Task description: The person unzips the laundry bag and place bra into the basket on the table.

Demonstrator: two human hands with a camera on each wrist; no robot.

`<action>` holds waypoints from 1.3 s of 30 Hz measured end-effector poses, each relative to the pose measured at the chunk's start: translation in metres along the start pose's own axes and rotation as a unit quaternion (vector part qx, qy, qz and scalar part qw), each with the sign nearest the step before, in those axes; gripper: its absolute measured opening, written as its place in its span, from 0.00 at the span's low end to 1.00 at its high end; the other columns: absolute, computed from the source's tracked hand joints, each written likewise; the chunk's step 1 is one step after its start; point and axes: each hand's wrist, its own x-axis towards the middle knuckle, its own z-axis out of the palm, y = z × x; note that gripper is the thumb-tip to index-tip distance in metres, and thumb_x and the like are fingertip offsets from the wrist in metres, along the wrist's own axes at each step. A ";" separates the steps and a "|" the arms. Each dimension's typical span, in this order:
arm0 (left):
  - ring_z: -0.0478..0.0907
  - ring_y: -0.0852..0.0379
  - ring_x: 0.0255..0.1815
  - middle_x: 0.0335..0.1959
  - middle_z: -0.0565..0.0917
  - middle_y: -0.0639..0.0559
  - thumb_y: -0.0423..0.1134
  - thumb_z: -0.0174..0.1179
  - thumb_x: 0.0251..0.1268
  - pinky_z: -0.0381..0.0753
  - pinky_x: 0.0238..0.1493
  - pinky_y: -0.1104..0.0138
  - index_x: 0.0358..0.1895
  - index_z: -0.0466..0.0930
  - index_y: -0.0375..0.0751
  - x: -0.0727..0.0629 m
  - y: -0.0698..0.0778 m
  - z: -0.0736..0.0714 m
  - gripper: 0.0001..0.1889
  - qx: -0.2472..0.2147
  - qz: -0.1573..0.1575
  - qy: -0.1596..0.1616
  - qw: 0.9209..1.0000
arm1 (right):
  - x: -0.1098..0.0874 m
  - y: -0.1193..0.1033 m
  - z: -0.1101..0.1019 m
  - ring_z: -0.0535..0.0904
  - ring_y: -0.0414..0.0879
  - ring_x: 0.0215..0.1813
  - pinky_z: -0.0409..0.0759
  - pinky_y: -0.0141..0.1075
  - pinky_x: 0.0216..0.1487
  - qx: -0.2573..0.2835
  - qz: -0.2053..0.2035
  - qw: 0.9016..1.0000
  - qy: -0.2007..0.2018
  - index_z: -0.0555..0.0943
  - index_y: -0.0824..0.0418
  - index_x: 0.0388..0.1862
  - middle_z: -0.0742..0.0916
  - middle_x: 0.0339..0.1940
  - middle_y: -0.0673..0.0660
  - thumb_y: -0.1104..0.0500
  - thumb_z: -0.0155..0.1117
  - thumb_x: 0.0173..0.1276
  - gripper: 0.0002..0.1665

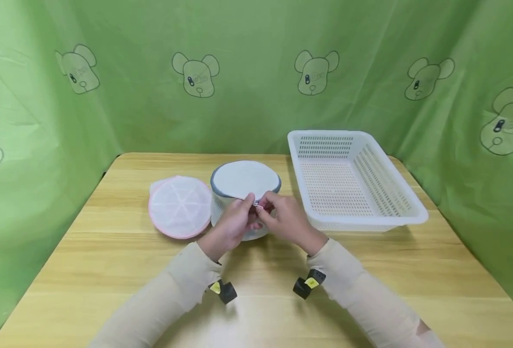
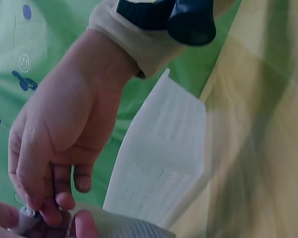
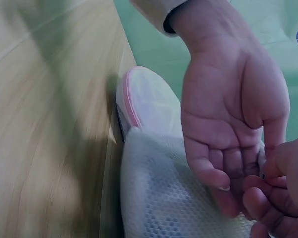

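A white cylindrical mesh laundry bag (image 1: 245, 179) with a blue-grey rim stands in the middle of the table. At the front of its rim, my left hand (image 1: 234, 220) grips the edge between thumb and fingers. Close beside it, my right hand (image 1: 286, 217) pinches a small pale zipper pull (image 1: 259, 207). The fingertips of both hands almost meet there and partly hide the pull. White honeycomb mesh (image 3: 161, 193) of the bag's side shows below the left hand in the right wrist view.
Left of the bag lies a round white mesh bag (image 1: 180, 205) with pink trim. A white slotted plastic basket (image 1: 300, 179) stands at the right. Green curtains (image 1: 256, 111) enclose the wooden table (image 1: 121, 261) at the back and sides.
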 end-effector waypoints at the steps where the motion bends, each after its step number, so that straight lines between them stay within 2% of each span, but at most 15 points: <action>1: 0.74 0.61 0.30 0.29 0.79 0.53 0.45 0.36 0.81 0.72 0.34 0.70 0.41 0.76 0.33 0.002 -0.001 -0.001 0.21 -0.003 0.004 -0.004 1.000 | 0.000 0.000 0.001 0.83 0.48 0.30 0.82 0.45 0.33 -0.002 -0.002 1.000 0.004 0.78 0.64 0.29 0.86 0.26 0.56 0.67 0.63 0.63 0.04; 5: 0.75 0.61 0.29 0.27 0.80 0.54 0.44 0.38 0.81 0.71 0.34 0.70 0.34 0.77 0.39 0.008 -0.004 -0.005 0.20 -0.009 0.011 -0.013 1.000 | -0.001 0.003 0.004 0.83 0.46 0.30 0.82 0.42 0.31 -0.014 -0.001 1.000 0.011 0.77 0.62 0.29 0.86 0.26 0.55 0.66 0.63 0.63 0.04; 10: 0.73 0.62 0.27 0.25 0.79 0.54 0.44 0.41 0.80 0.71 0.30 0.72 0.29 0.78 0.42 0.010 -0.009 -0.010 0.21 0.009 0.001 0.014 1.000 | -0.002 0.010 0.011 0.80 0.41 0.25 0.78 0.31 0.26 -0.047 -0.003 0.999 0.015 0.77 0.61 0.26 0.85 0.23 0.53 0.65 0.65 0.61 0.06; 13: 0.73 0.61 0.26 0.26 0.79 0.54 0.43 0.42 0.79 0.71 0.29 0.72 0.28 0.78 0.41 0.010 -0.009 -0.011 0.20 0.021 0.008 0.026 0.999 | -0.003 0.011 0.014 0.78 0.40 0.23 0.76 0.29 0.23 -0.048 -0.007 0.998 0.026 0.77 0.60 0.24 0.85 0.22 0.53 0.66 0.65 0.60 0.07; 18: 0.74 0.61 0.29 0.27 0.79 0.54 0.42 0.44 0.78 0.72 0.28 0.71 0.31 0.77 0.37 0.009 -0.007 -0.010 0.18 0.035 0.016 0.039 0.999 | -0.004 0.011 0.017 0.76 0.40 0.20 0.73 0.28 0.20 -0.053 -0.019 0.997 0.047 0.77 0.59 0.23 0.84 0.20 0.53 0.66 0.64 0.59 0.07; 25: 0.75 0.60 0.29 0.26 0.80 0.54 0.41 0.43 0.78 0.72 0.28 0.71 0.36 0.79 0.31 0.006 -0.007 -0.008 0.18 0.044 0.017 0.051 0.998 | -0.007 0.010 0.018 0.74 0.40 0.19 0.72 0.29 0.19 -0.054 -0.017 0.997 0.050 0.76 0.59 0.20 0.83 0.18 0.52 0.67 0.62 0.57 0.08; 31: 0.76 0.60 0.30 0.27 0.81 0.53 0.41 0.43 0.79 0.73 0.30 0.70 0.41 0.78 0.25 0.006 -0.008 -0.007 0.20 0.048 0.035 0.064 0.996 | -0.008 0.010 0.016 0.69 0.39 0.18 0.68 0.30 0.17 -0.071 -0.022 0.996 0.052 0.73 0.57 0.19 0.79 0.16 0.49 0.66 0.61 0.58 0.11; 39: 0.78 0.61 0.31 0.29 0.83 0.53 0.40 0.43 0.78 0.75 0.31 0.70 0.43 0.78 0.23 0.003 -0.005 -0.009 0.20 0.054 0.033 0.060 0.996 | -0.009 0.012 0.016 0.65 0.38 0.16 0.63 0.30 0.14 -0.093 -0.042 0.994 0.049 0.72 0.57 0.18 0.73 0.13 0.46 0.64 0.57 0.61 0.12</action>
